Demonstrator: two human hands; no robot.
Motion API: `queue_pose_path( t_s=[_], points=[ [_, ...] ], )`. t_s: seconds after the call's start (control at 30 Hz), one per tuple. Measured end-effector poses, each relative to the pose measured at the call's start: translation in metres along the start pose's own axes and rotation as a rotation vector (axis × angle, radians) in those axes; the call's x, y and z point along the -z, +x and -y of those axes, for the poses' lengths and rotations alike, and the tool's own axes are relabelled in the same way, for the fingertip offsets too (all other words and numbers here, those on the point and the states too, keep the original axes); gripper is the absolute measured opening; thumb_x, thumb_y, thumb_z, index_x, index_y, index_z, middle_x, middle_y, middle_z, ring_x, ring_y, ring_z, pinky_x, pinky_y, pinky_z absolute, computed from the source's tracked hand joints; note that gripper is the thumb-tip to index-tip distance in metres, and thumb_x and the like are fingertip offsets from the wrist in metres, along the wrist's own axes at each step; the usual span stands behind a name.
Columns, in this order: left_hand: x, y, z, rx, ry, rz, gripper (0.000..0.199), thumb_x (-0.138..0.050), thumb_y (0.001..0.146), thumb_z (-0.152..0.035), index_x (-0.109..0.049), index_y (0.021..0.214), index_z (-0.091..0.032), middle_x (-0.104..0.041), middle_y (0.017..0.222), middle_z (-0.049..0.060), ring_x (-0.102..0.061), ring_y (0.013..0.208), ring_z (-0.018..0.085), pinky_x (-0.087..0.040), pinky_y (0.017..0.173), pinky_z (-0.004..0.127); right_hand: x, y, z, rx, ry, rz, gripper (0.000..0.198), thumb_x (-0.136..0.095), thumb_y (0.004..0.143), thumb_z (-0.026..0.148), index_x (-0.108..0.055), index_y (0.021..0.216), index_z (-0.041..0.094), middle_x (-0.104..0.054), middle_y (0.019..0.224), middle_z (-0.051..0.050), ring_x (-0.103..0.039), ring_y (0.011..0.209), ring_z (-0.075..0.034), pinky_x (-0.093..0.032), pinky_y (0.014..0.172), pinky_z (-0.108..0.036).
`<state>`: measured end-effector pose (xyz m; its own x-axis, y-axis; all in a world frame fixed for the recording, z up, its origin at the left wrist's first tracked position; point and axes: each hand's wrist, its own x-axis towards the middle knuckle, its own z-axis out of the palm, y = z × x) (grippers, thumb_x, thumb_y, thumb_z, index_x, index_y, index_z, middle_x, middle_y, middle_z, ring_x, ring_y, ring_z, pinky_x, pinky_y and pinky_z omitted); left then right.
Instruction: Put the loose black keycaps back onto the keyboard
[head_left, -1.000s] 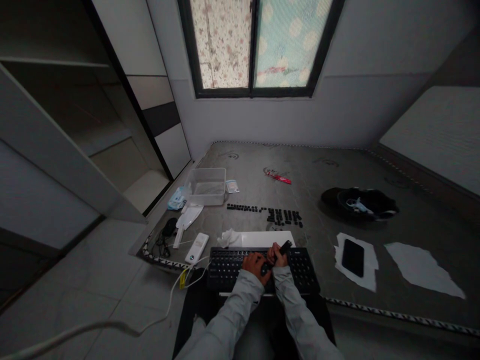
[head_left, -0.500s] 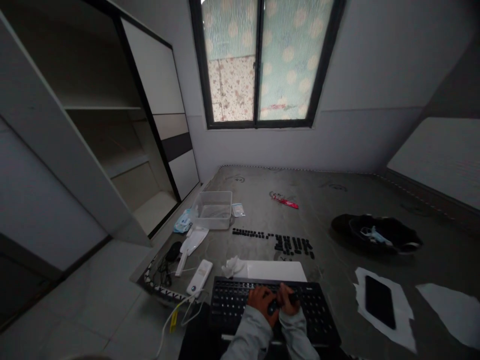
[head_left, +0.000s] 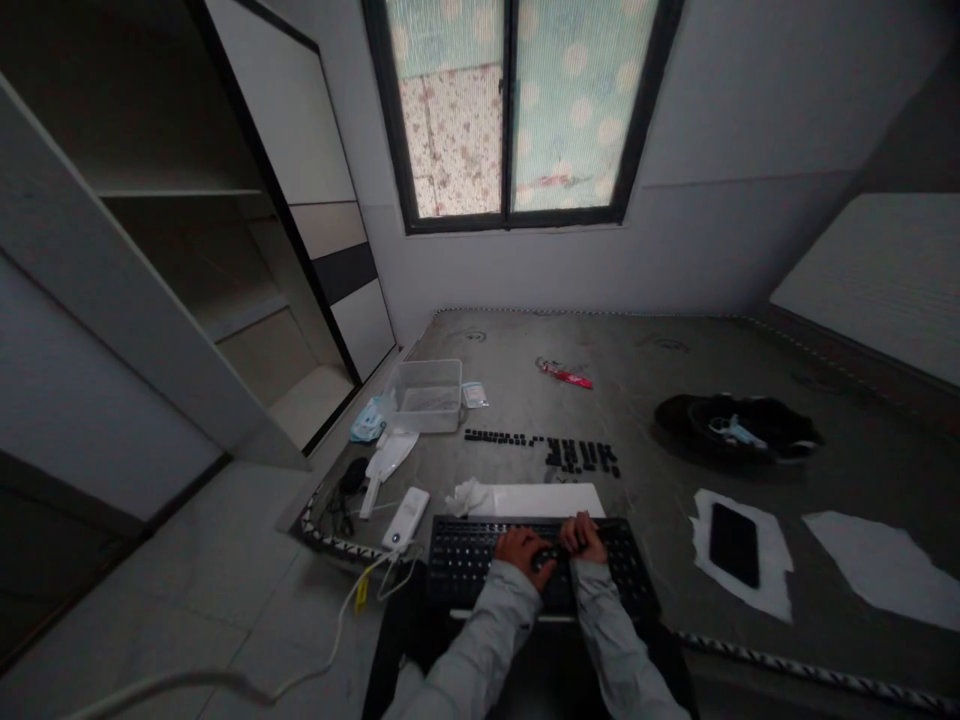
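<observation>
Though dim, a black, seemingly pale-dotted keyboard (head_left: 466, 562).

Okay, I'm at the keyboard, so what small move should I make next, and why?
Perhaps finish this spot with your right hand before reaching for the loose keycaps: it sits beside your left hand over the keyboard, while the keycaps lie beyond, on the mattress.

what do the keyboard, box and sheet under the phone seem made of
Keyboard: probably hard plastic, dark, judging by its even black frame and rows of keys.
Box: likely clear plastic, smooth, since its walls are see-through.
Sheet: looks like paper, white and matte, with uneven edges, though thin cloth is possible.
</observation>
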<state>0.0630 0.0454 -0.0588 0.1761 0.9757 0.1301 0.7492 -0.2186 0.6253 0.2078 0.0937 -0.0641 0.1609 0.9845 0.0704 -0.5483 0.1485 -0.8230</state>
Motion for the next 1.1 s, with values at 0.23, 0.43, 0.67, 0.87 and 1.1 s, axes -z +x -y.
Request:
queue_pose_path(
  t_s=[0.23,0.43,0.67,0.87,1.1],
  points=[
    [0.010,0.002,-0.008,0.010,0.014,0.039,0.028,-0.070,0.074,-0.038,-0.072,0.101,-0.032,-0.069,0.107,0.003,-0.058,0.105,0.024,-0.042,0.094,0.042,-0.001,-0.005,0.011,-0.042,-0.016,-0.113,0.056,-0.069,0.068,0.059,-0.035,0.040,0.025,-0.043,0.035,0.005,-0.043,0.034,-0.010,-0.032,0.040,-0.029],
    [0.008,0.002,-0.008,0.001,0.020,0.028,0.028,-0.071,0.073,-0.038,-0.072,0.101,-0.032,-0.069,0.106,0.002,-0.059,0.102,0.023,-0.043,0.090,0.039,0.001,-0.007,0.004,-0.043,-0.021,-0.133,0.055,-0.063,0.075,0.060,-0.032,0.045,0.026,-0.039,0.037,0.006,-0.037,0.036,-0.008,-0.025,0.041,-0.029],
    [0.004,0.002,-0.003,-0.005,0.034,0.048,0.031,-0.071,0.074,-0.040,-0.071,0.104,-0.032,-0.068,0.108,0.003,-0.058,0.103,0.023,-0.043,0.090,0.040,-0.011,-0.006,0.005,-0.075,-0.010,-0.156,0.057,-0.066,0.069,0.062,-0.030,0.044,0.026,-0.035,0.034,0.008,-0.031,0.032,-0.008,-0.021,0.037,-0.028],
    [0.004,0.002,-0.003,-0.011,0.043,0.047,0.030,-0.070,0.074,-0.040,-0.071,0.104,-0.032,-0.068,0.108,0.002,-0.058,0.103,0.023,-0.042,0.089,0.039,-0.015,-0.008,0.006,-0.105,-0.042,-0.156,0.056,-0.066,0.066,0.062,-0.031,0.041,0.026,-0.034,0.031,0.008,-0.030,0.031,-0.008,-0.020,0.036,-0.028],
    [0.008,0.002,-0.008,0.009,0.048,0.056,0.031,-0.070,0.074,-0.040,-0.071,0.103,-0.030,-0.068,0.109,0.003,-0.057,0.104,0.024,-0.041,0.090,0.040,-0.016,-0.004,0.000,-0.116,-0.072,-0.189,0.057,-0.066,0.066,0.064,-0.029,0.043,0.026,-0.036,0.031,0.008,-0.031,0.031,-0.007,-0.020,0.036,-0.028]
  ],
)
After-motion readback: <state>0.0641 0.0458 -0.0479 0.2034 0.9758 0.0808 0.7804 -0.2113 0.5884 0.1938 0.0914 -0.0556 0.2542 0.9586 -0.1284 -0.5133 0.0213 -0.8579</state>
